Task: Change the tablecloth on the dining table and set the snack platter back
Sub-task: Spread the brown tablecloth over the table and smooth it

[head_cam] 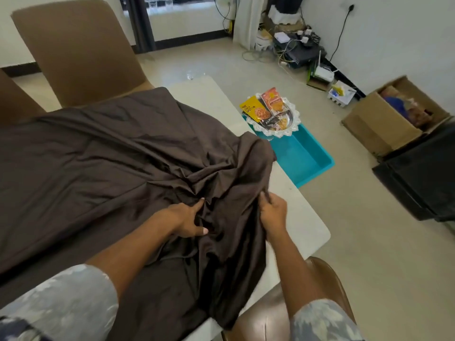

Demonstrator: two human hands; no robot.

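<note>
Both hands grip the dark brown tablecloth [103,153]: the left hand [187,220] bunches a fold between thumb and fingers, and the right hand [273,212] pinches its rumpled edge. The cloth covers most of the white dining table [305,217]. The snack platter [273,114] sits on a teal tray [305,158] on the floor beside the table.

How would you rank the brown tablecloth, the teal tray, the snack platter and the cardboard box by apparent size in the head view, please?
1. Brown tablecloth, by far the largest.
2. Cardboard box and teal tray: similar; the box lies farther away, so unranked.
3. Snack platter, smallest.
</note>
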